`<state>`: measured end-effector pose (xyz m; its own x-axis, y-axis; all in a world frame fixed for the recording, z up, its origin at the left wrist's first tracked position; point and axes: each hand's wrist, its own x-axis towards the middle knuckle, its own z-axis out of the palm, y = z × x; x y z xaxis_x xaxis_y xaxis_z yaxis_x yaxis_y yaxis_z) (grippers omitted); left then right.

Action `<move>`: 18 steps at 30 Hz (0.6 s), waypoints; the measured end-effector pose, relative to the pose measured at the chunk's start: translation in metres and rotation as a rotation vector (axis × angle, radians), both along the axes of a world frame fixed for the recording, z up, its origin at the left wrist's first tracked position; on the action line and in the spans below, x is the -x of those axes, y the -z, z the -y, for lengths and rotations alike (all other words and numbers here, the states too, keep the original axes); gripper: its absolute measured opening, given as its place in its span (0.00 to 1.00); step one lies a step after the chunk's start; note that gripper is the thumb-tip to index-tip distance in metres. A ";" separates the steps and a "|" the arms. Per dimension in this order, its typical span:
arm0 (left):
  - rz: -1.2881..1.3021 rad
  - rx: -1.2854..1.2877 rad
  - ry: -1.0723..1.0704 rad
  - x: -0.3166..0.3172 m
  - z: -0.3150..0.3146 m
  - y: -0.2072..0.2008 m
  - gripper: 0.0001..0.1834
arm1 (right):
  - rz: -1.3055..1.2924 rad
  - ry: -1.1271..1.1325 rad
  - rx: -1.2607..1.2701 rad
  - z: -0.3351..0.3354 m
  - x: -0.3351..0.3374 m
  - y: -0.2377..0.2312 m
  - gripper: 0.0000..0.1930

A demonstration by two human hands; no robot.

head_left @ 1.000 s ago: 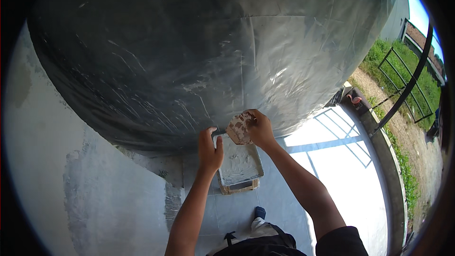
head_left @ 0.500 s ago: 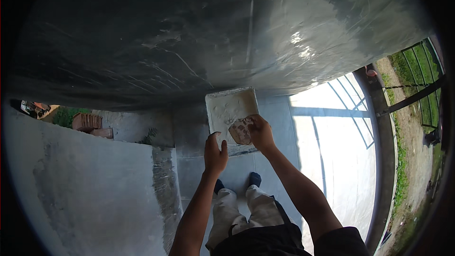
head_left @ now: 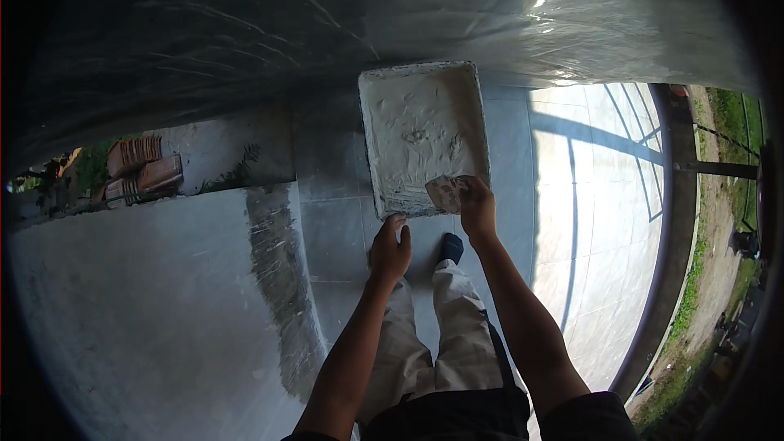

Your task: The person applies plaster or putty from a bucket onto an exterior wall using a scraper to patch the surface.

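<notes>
A rectangular tray [head_left: 367, 143] with a crusted rim holds thick, off-white paste [head_left: 425, 114], its surface ridged and lumpy. My right hand [head_left: 478, 210] is closed on a flat scraper [head_left: 447, 193], brownish and smeared with paste. The scraper is over the tray's near right corner, at the paste; whether its edge touches is hard to tell. Just at the tray's near left corner is my left hand [head_left: 390, 248], thumb apart from the fingers and nothing visible in it. Its fingertips reach the rim, but contact cannot be made out.
A dark, shiny wall surface [head_left: 245, 49] spans the top. At left stands a pale low wall [head_left: 163, 302] with a rough grey strip [head_left: 282, 278]. Stacked reddish tiles [head_left: 139, 165] lie beyond it. Grey floor tiles [head_left: 331, 233] surround my feet; a raised edge [head_left: 679, 220] borders the sunlit floor.
The tray now shows higher and larger in view, with more paste visible. My right hand and scraper have shifted right, toward its near right corner. My left hand has moved slightly right.
</notes>
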<state>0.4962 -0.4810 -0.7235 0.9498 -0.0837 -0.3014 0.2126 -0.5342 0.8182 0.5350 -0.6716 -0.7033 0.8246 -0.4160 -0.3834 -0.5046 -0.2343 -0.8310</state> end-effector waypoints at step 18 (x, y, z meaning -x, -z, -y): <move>-0.859 0.604 -0.541 0.013 0.014 0.050 0.29 | 0.327 -0.423 0.229 -0.021 -0.079 0.044 0.21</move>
